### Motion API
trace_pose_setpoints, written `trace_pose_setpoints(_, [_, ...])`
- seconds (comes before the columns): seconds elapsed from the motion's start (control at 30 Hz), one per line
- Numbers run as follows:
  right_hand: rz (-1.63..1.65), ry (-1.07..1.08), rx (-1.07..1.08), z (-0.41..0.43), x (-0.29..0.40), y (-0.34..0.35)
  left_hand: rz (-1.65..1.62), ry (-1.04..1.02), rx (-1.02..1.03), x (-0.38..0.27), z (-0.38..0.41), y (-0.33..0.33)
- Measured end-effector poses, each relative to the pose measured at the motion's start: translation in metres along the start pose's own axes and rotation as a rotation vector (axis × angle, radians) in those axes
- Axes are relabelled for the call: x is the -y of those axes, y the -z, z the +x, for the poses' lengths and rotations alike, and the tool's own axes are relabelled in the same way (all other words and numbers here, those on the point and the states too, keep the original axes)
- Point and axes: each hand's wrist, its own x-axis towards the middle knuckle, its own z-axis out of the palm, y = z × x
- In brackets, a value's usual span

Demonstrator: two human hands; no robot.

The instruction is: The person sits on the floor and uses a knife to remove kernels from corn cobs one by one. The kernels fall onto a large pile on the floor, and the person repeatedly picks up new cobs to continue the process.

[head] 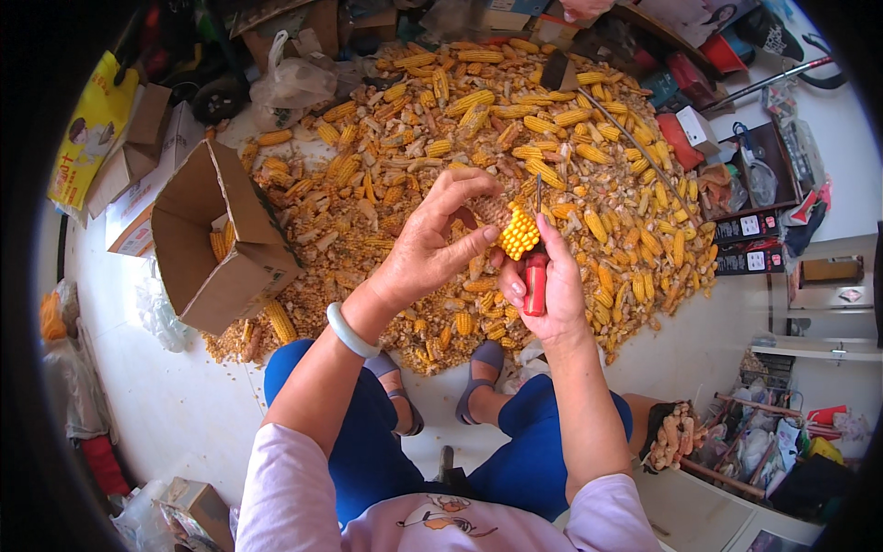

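Note:
My left hand [441,231], with a pale bangle on the wrist, curls its fingers and thumb around the stripped end of an ear of corn [519,233]. Yellow kernels still cover the end of the ear towards my right hand. In my right hand [562,283] is a red-handled screwdriver [535,284], its thin metal shaft pointing away from me. The right fingers lie close under the ear; whether they also bear it is hard to see. Beyond both hands spreads a large heap of corn ears, bare cobs and loose kernels [414,186].
An open cardboard box [265,276] with corn ears inside stands at the heap's left edge. A long-handled tool [641,152] lies across the heap's right side. Boxes and a tied plastic bag [293,83] line the back. A container of bare cobs [672,435] stands right of my knee.

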Motion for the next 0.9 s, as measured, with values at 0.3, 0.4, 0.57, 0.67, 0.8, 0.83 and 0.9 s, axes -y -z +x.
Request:
trace_pose_setpoints(0.3, [0.002,0.021,-0.022,-0.001,-0.002,-0.005,-0.312,0.093,-0.074,0.004,-0.001,-0.002])
trace_pose_setpoints(0.4, [-0.047,0.079,-0.019,-0.001,-0.004,-0.011,-0.448,0.133,-0.052,0.001,-0.001,-0.005])
trace_pose_setpoints(0.57, [-0.125,0.140,-0.013,0.000,-0.011,-0.014,-0.476,0.248,-0.110,0.006,-0.006,-0.018])
trace_pose_setpoints(0.67, [-0.160,0.168,-0.005,0.000,-0.013,-0.018,-0.480,0.269,-0.109,0.003,-0.005,-0.018])
trace_pose_setpoints(0.8, [-0.160,0.182,-0.048,-0.003,-0.016,-0.026,-0.637,0.355,-0.144,-0.004,-0.002,-0.019])
trace_pose_setpoints(0.83, [-0.168,0.189,-0.038,-0.002,-0.017,-0.026,-0.590,0.327,-0.144,-0.004,-0.003,-0.020])
trace_pose_setpoints(0.9, [-0.185,0.203,-0.018,-0.001,-0.018,-0.025,-0.496,0.273,-0.141,-0.005,-0.004,-0.024])
